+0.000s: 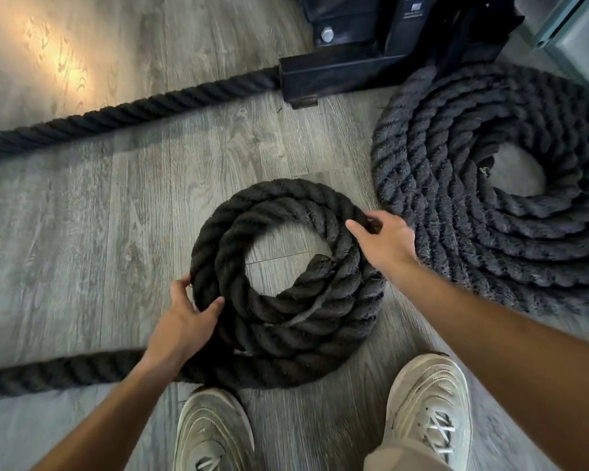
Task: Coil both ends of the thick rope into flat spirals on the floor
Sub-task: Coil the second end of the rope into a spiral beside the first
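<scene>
Rope (286, 283) lies half-coiled at my feet; my left hand (184, 317) grips its outer turn, my right hand (385, 239) pinches the far rim. Loosening either, I judge, lets stiff turns spring apart into the finished spiral (490, 171).

Looks like a gym or a home workout room to me: that fat black battle rope (286, 294) is the giveaway, with one run of it disappearing behind a black steel rack base (340, 73) at 12 o'clock that has a big bolt (327, 35) through it. Second coil of the same rope (490, 198) sits at 2 o'clock. The floor (82, 205) is grey wood-look plank, and the pale trainers (429, 413) at 6 o'clock fit a training space too.
</scene>
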### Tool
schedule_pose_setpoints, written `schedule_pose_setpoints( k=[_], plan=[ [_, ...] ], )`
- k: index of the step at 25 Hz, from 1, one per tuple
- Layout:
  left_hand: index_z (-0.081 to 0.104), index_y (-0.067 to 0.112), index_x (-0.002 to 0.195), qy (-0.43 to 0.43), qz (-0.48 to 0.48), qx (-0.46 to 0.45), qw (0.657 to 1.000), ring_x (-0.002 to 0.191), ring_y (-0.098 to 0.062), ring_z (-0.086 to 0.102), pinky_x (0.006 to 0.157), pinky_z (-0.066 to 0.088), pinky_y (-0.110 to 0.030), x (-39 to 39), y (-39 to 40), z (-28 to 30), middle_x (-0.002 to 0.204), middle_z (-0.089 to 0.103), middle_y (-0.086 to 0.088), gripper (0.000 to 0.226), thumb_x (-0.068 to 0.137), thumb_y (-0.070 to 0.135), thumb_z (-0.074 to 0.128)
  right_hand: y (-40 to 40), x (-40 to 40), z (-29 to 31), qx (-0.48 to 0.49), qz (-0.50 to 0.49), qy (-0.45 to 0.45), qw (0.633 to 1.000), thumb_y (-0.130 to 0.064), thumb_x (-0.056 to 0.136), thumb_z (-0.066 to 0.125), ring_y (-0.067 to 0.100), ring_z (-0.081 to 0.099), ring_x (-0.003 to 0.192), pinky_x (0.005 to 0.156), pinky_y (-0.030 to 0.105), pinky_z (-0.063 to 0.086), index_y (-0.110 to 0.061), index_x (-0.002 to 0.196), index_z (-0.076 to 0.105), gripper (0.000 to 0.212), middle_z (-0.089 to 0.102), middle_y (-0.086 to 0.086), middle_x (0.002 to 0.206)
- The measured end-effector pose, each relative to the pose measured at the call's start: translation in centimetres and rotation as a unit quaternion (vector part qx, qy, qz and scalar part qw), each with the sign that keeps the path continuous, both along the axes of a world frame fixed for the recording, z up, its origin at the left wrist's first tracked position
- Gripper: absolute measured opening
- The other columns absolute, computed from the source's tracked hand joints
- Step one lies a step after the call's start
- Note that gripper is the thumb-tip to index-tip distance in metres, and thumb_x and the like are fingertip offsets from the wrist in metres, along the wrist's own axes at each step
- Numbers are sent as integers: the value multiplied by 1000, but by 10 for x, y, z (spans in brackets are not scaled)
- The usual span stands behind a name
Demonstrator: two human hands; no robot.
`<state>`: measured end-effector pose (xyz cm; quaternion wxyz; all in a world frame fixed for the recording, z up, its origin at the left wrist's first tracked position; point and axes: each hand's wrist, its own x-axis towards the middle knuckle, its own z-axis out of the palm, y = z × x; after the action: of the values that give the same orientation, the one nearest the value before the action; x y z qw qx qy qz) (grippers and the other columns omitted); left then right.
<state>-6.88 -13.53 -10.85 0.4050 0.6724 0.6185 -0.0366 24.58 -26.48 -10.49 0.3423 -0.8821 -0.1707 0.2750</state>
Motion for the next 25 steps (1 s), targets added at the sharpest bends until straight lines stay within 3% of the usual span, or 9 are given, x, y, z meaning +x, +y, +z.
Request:
schedule_pose_setpoints(
  k=[3, 6, 10, 14, 17, 20, 23, 25],
  plan=[
    [38, 23, 127, 41, 5, 17, 999, 112, -40, 59, 98, 44, -46, 10, 36, -2, 120, 61, -17, 65, 84, 65, 64, -42, -55, -12, -71, 27, -17, 997, -76, 69, 71, 30, 31, 139, 109, 46, 38, -38, 156, 24, 106, 37, 2, 145],
    [37, 22, 143, 4, -8, 34, 999, 123, -39, 55, 106, 42, -50, 36, 80, 2, 136, 56, -18, 69, 91, 60, 59, -58, -83, -17, -67, -11, -9, 998, -66, 76, 72, 39, 20, 144, 112, 54, 30, -35, 160, 9, 109, 27, 5, 157],
    [40, 31, 153, -56, -72, 19, 996, 112, -25, 63, 98, 45, -35, 67, 109, 4, 133, 64, -3, 57, 99, 42, 57, -67, -93, -16, -25, -85, 26, 996, -63, 87, 63, 38, 22, 146, 118, 52, 25, -27, 160, 19, 93, 29, 7, 159],
    [56, 26, 142, -39, -118, 95, 988, 115, -29, 63, 100, 47, -40, 68, 105, -11, 128, 67, -8, 44, 101, 41, 54, -98, -111, -17, -55, -76, 63, 994, -50, 95, 60, 31, 51, 131, 107, 38, 39, -20, 146, 47, 61, 56, 8, 141],
    [57, 21, 137, -52, -61, 92, 993, 108, -30, 64, 96, 50, -43, 62, 99, -15, 124, 68, -11, 40, 101, 38, 55, -81, -87, -14, -51, -55, 40, 996, -42, 95, 62, 32, 60, 114, 98, 38, 47, -20, 132, 57, 43, 65, 8, 123],
    [53, 16, 132, -50, 43, 78, 995, 99, -28, 61, 86, 50, -40, 32, 78, -17, 122, 67, -14, 40, 100, 40, 54, -47, -54, -8, -54, 10, -7, 998, -42, 97, 59, 34, 61, 106, 92, 41, 51, -21, 133, 58, 41, 63, 12, 116],
    [44, 15, 124, -62, 143, 21, 988, 100, -36, 65, 83, 57, -53, -7, 35, -22, 120, 65, -19, 36, 100, 39, 56, 0, -16, 1, -39, 90, -52, 994, -41, 97, 61, 30, 65, 108, 91, 43, 55, -22, 133, 63, 40, 69, 8, 118],
    [41, 16, 119, -96, 210, -46, 972, 93, -37, 70, 65, 62, -52, -17, 18, -20, 111, 66, -15, 33, 99, 35, 60, 28, 1, 5, -38, 118, -65, 990, -38, 97, 63, 26, 64, 115, 95, 41, 54, -22, 135, 63, 42, 69, 6, 125]
  ],
)
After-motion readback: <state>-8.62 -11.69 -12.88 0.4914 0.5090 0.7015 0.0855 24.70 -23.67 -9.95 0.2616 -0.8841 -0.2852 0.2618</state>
